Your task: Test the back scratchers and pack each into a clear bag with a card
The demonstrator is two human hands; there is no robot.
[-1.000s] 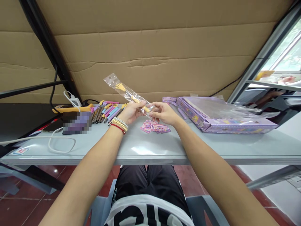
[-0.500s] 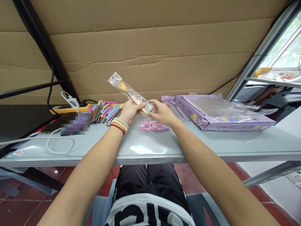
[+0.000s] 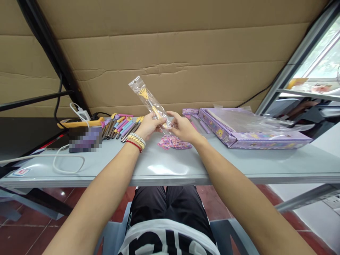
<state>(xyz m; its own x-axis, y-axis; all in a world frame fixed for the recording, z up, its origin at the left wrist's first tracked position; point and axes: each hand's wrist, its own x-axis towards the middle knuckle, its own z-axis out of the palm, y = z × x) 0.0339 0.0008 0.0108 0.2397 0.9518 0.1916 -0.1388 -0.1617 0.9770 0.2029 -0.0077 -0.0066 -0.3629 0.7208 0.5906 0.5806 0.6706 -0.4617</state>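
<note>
Between my hands, tilted up to the left, is a clear plastic bag (image 3: 136,85) with a yellow back scratcher (image 3: 156,112) inside, its hand-shaped end near the bag's top. My left hand (image 3: 149,126) is closed on the bag around the scratcher's handle. With fingers pinched, my right hand (image 3: 183,126) grips the bag's lower end. Several small pink printed cards (image 3: 175,142) lie on the table just below my hands. Left of my left hand, a pile of back scratchers (image 3: 124,126) in purple, blue, pink and yellow rests on the table.
A purple printed box (image 3: 265,139) with clear plastic bags (image 3: 244,118) on top stands at the right. Beside it lie packaged purple pieces (image 3: 203,125). A yellow-edged device (image 3: 82,123), a phone and a white cable (image 3: 67,172) occupy the left of the grey table (image 3: 111,164).
The bag with the back scratcher has turned steeper, and its top end has moved up and to the right. Both hands keep their grip on it.
</note>
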